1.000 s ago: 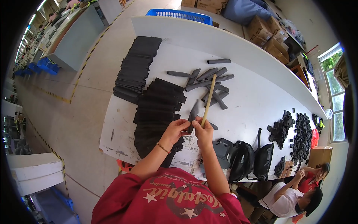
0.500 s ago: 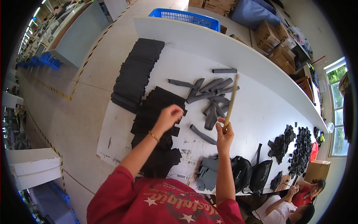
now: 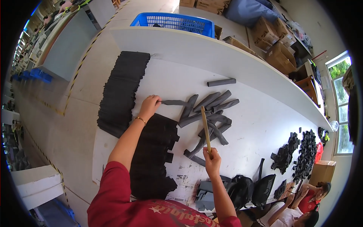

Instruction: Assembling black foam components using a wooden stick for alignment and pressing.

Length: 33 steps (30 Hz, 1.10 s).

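My left hand [image 3: 150, 106] is closed at the left end of a dark grey fabric tube [image 3: 174, 102], which stretches out to the right. My right hand [image 3: 213, 160] grips a thin yellowish wooden stick [image 3: 207, 132], whose far tip points up over a loose heap of similar grey tubes [image 3: 192, 120]. Another tube [image 3: 221, 82] lies apart behind the heap. Left of the heap, below my left forearm, overlapping black fabric pieces [image 3: 153, 159] spread over the white table [image 3: 166, 75]. A neat row of black pieces [image 3: 123, 85] runs beyond them along the table's left side.
A raised white board [image 3: 159, 38] edges the table's far side, with a blue basket [image 3: 174, 23] behind it. Grey pieces [image 3: 206, 193] and black bags [image 3: 242, 191] lie at the near right. Black piles [image 3: 304, 155] sit farther right, near two seated people [image 3: 298, 206].
My left hand has moved forward and left from above the black pieces to the end of a grey tube. My right hand has come nearer and left, and its stick now tilts left.
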Motion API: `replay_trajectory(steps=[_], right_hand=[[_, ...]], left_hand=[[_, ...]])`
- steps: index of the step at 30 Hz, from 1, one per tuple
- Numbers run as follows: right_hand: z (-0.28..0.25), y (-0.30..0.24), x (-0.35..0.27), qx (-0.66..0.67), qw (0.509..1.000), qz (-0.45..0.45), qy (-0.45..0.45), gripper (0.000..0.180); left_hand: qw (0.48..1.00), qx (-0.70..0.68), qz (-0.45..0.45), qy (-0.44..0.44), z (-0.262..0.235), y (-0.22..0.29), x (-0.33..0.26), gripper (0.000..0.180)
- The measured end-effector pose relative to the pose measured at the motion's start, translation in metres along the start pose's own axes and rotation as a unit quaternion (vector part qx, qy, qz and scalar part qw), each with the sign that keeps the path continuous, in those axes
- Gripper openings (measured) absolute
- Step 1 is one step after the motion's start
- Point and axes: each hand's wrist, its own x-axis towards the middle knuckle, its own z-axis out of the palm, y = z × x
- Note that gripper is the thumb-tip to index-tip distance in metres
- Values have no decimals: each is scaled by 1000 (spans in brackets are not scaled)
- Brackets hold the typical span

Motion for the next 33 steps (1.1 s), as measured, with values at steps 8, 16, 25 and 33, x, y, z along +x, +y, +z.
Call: replay_trajectory(steps=[8, 16, 25, 33], right_hand=[[40, -36, 16, 231, 969, 85, 34, 26], [18, -47, -20, 465, 878, 88, 72, 10], [-29, -54, -12, 467, 875, 79, 97, 15], [-72, 17, -23, 3, 993, 46, 113, 28]], left_hand=[[954, -285, 32, -82, -42, 151, -54, 12], [930, -363, 48, -15, -27, 234, -152, 18], [904, -413, -107, 32, -47, 254, -243, 11], [873, -381, -249, 177, -99, 192, -252, 8]])
